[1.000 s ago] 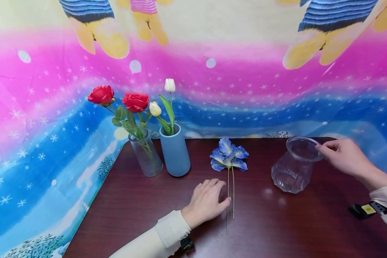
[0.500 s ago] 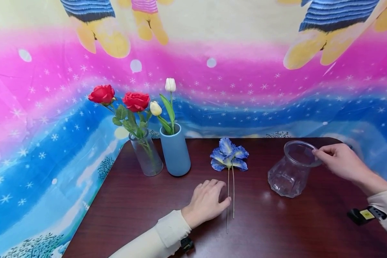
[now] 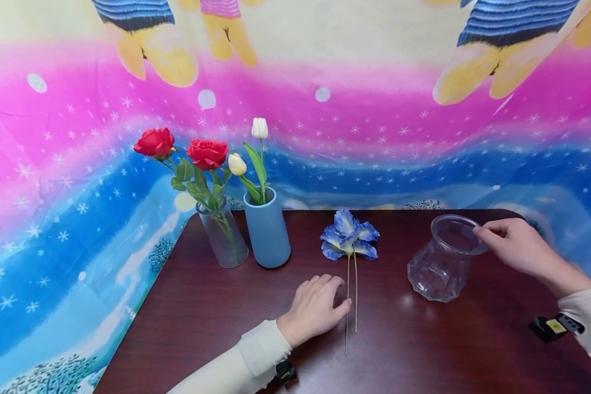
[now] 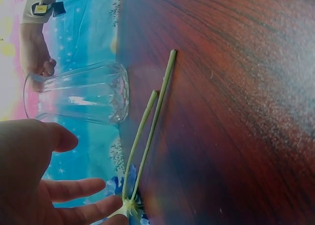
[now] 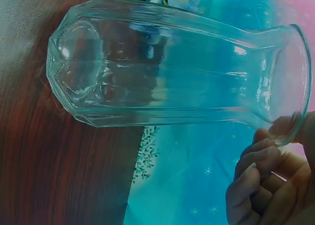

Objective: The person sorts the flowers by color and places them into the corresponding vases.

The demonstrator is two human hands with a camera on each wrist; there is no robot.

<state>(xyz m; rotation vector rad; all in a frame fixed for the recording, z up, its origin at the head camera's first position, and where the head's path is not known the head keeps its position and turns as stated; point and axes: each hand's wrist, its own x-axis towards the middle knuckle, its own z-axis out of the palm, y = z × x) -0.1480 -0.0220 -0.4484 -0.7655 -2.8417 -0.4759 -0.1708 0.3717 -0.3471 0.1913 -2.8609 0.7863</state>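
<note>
Thumb and fingers of my right hand [image 3: 519,243] pinch the rim of a clear glass vase [image 3: 438,273] on the right side of the table. In the right wrist view the faceted glass vase [image 5: 162,67] holds nothing. Two blue flowers [image 3: 349,238] lie at the middle, their bare stems [image 3: 356,295] pointing toward me. Just left of the stems is my left hand [image 3: 315,306], with relaxed fingers and nothing gripped. From the left wrist view, the left hand's fingers [image 4: 81,188] are apart, and the stems [image 4: 142,141] lie beyond them.
At the back left stand a clear vase [image 3: 221,241] with two red roses [image 3: 207,155] and a blue vase [image 3: 267,232] with two white tulips [image 3: 259,128]. A patterned cloth [image 3: 374,120] hangs behind the dark wooden table [image 3: 202,312].
My right hand has brought the glass vase slightly left and toward me, still holding its rim. The left hand and the blue flowers have stayed in place.
</note>
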